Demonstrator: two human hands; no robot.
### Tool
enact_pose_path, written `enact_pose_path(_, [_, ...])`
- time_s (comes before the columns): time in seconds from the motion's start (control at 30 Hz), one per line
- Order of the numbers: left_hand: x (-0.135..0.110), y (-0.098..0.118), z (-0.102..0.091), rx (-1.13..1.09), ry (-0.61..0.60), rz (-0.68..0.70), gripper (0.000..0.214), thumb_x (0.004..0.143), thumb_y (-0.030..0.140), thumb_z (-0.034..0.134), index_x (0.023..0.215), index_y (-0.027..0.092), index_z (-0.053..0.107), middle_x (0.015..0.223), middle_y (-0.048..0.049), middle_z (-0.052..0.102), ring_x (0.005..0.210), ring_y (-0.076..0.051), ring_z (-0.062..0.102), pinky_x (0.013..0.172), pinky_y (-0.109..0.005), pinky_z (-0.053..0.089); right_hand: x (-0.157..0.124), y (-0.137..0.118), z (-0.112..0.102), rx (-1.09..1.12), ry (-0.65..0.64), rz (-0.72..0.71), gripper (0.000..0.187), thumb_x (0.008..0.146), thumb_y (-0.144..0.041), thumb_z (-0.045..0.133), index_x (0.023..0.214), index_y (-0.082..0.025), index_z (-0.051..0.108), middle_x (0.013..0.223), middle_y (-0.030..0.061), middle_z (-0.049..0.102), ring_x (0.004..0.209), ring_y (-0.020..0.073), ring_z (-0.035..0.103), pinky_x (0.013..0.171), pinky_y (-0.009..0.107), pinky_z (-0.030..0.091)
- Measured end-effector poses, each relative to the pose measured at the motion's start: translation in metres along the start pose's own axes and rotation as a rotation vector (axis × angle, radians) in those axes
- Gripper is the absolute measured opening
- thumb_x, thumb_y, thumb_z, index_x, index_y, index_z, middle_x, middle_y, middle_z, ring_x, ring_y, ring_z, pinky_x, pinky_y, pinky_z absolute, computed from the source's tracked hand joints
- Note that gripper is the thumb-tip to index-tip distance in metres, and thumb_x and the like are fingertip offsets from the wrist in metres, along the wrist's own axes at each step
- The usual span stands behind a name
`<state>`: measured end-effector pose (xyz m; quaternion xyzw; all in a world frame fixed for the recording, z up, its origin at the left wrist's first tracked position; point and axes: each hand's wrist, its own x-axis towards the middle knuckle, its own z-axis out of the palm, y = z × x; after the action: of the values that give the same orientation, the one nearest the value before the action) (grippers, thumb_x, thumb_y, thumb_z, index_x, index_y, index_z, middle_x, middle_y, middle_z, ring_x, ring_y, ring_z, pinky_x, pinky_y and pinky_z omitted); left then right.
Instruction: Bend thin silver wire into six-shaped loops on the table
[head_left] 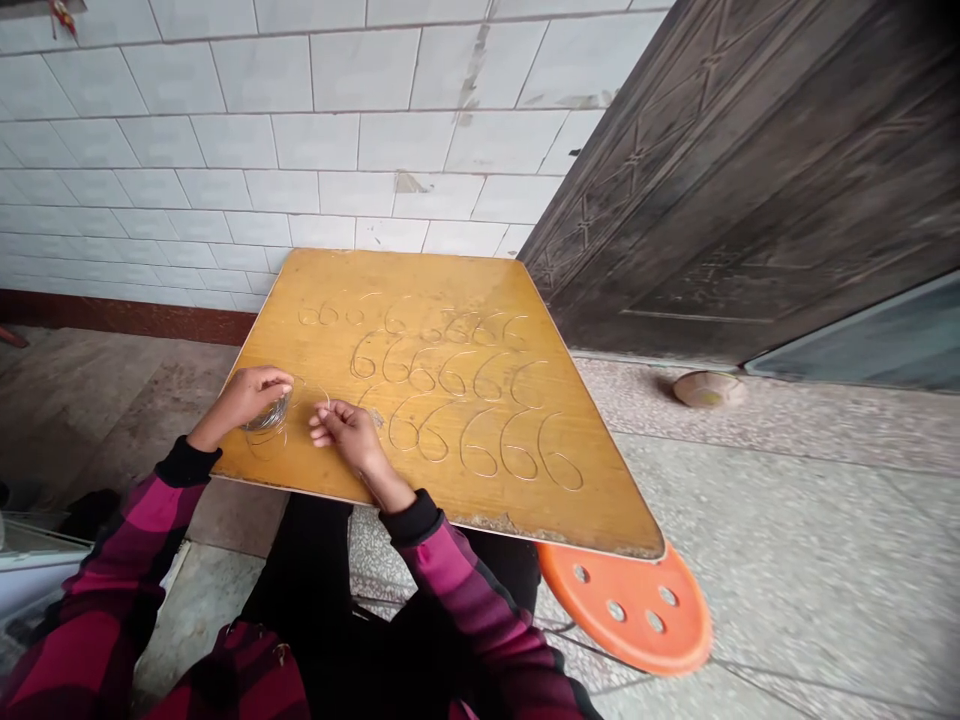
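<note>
Here the right hand [346, 428] is pinching a thin wire [328, 396], fingertips closing around it; the left hand [251, 395] is curving over a wire coil [268, 414] (its hold is hiding, can't tell). Farther out, curled wire pieces [480, 476] are lying in rows, the tiled wall [337, 150] standing behind.

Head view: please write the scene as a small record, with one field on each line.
left hand: over a wire coil at the table's near left; exact grip unclear
right hand: fingertips appear to pinch a thin wire
table: yellow-brown top, worn near edge
on table: 6-shaped wire pieces in rough rows
stool: orange, holes in seat, partly under table
behind: white tiled wall; dark door at picture right
</note>
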<state>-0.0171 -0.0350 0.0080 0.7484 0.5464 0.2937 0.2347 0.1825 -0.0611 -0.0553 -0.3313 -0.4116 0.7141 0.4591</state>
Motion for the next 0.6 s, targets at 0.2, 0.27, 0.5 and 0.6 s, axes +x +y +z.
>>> enact_pose_path(0.2, [-0.063, 0.021, 0.029, 0.307, 0.238, 0.021, 0.042, 0.079, 0.043, 0.065, 0.112, 0.019, 0.057, 0.111, -0.0097, 0.062, 0.078, -0.018, 0.061, 0.074, -0.031, 0.048, -0.002, -0.008, -0.002, 0.084, 0.075, 0.003, 0.040, 0.065, -0.045, 0.076, 0.086, -0.014, 0.062, 0.069, -0.0012, 0.065, 0.056, 0.0080, 0.063, 0.056, 0.021, 0.054])
enact_pose_path(0.27, [-0.084, 0.021, 0.046, 0.417, 0.240, 0.009, 0.045, 0.079, 0.045, 0.065, 0.113, 0.018, 0.056, 0.115, -0.0124, 0.061, 0.087, -0.023, 0.062, 0.074, -0.032, 0.046, -0.001, -0.007, -0.002, 0.079, 0.084, -0.002, 0.039, 0.065, -0.045, 0.076, 0.085, -0.014, 0.062, 0.069, -0.0013, 0.064, 0.056, 0.0078, 0.062, 0.057, 0.022, 0.054])
enact_pose_path(0.5, [-0.096, -0.002, 0.070, 0.441, 0.207, -0.001, 0.024, 0.094, 0.030, 0.042, 0.094, 0.020, 0.064, 0.090, -0.0079, 0.069, 0.083, -0.021, 0.064, 0.075, -0.030, 0.043, -0.009, -0.013, -0.007, -0.160, 0.103, -0.083, 0.040, 0.072, -0.055, 0.067, 0.081, -0.015, 0.062, 0.068, -0.0010, 0.061, 0.053, 0.0094, 0.060, 0.052, 0.023, 0.052])
enact_pose_path(0.6, [-0.095, -0.006, 0.065, 0.399, 0.212, 0.024, 0.026, 0.094, 0.030, 0.042, 0.092, 0.020, 0.066, 0.089, -0.0081, 0.069, 0.083, -0.020, 0.063, 0.075, -0.030, 0.043, -0.019, -0.023, -0.018, -0.392, 0.116, -0.165, 0.037, 0.081, -0.053, 0.059, 0.078, -0.016, 0.062, 0.067, 0.0003, 0.061, 0.051, 0.0102, 0.059, 0.049, 0.022, 0.048])
